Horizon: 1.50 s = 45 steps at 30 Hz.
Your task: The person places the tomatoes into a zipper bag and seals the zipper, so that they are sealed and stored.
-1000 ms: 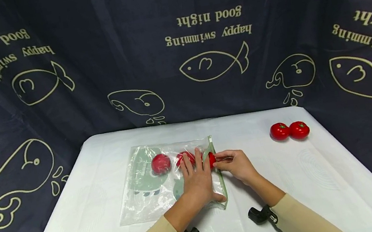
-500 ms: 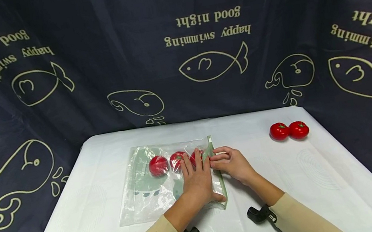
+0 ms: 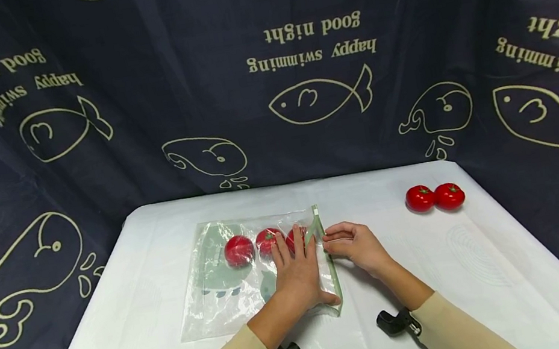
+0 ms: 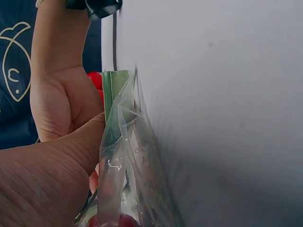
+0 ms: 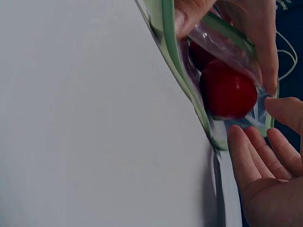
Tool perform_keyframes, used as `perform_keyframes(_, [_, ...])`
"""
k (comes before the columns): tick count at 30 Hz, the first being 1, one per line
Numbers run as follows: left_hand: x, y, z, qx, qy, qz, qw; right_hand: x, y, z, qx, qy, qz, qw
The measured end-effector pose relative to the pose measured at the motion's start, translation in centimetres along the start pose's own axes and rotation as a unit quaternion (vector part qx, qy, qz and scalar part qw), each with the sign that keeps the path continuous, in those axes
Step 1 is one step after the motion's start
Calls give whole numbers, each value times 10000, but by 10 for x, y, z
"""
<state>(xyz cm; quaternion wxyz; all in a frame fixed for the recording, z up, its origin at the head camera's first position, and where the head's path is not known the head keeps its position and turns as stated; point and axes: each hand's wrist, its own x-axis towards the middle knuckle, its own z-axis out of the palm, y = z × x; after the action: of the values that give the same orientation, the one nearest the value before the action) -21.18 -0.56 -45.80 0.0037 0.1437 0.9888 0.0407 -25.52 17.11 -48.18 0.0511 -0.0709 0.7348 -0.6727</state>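
Note:
A clear zip bag (image 3: 200,318) with a green-edged mouth lies on the white table, its mouth toward the right. Inside it sit three red tomatoes: one on the left (image 3: 238,251), one in the middle (image 3: 268,241) and one near the mouth (image 3: 295,239), partly behind fingers. My left hand (image 3: 298,278) rests across the mouth end with fingers straight and spread, thumb at the green edge. The right wrist view shows a tomato (image 5: 229,92) just within the parted mouth. Beside that mouth is my right hand (image 5: 270,179), fingers loosely bent and holding nothing.
Two more tomatoes, a left one (image 3: 420,199) and a right one (image 3: 449,196), touch each other on the table's far right. A dark curtain (image 3: 220,74) with fish drawings hangs behind the table (image 3: 437,271).
My right hand has pushed a tomato into the bag, let go and drawn back slightly right. The tomatoes inside have shifted left and rolled. My left hand has stayed in place.

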Motion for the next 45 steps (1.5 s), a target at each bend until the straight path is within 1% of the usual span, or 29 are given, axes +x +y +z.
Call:
perform_keyframes(5, [0, 0, 1, 17, 0, 9, 10000, -4, -1, -11, 31, 134, -64, 9999])
perform_keyframes(9, [0, -1, 2, 53, -15, -3, 10000, -7, 1, -23, -71, 302, -106, 9995])
perform_keyframes(17, [0, -1, 3, 22, 18, -13, 10000, -15, 3, -50, -380, 836, -238, 9955])
perform_keyframes(25, [-2, -1, 4, 29, 84, -70, 9999, -21, 6, -78, -443, 1421, -296, 9884])
perform_keyframes(30, [-3, -1, 4, 19, 102, -124, 9999, -25, 6, -93, -511, 1638, -497, 9839])
perform_keyframes(36, [-3, 0, 4, -2, 85, -195, 9998, -27, 6, -112, -439, 1958, -787, 9765])
perform_keyframes(40, [-2, -1, 5, -31, 77, -249, 9997, -28, 8, -124, -421, 2216, -829, 9707])
perform_keyframes(45, [-2, 0, 4, -15, 57, -305, 9995, -28, 7, -139, -375, 2542, -785, 9632])
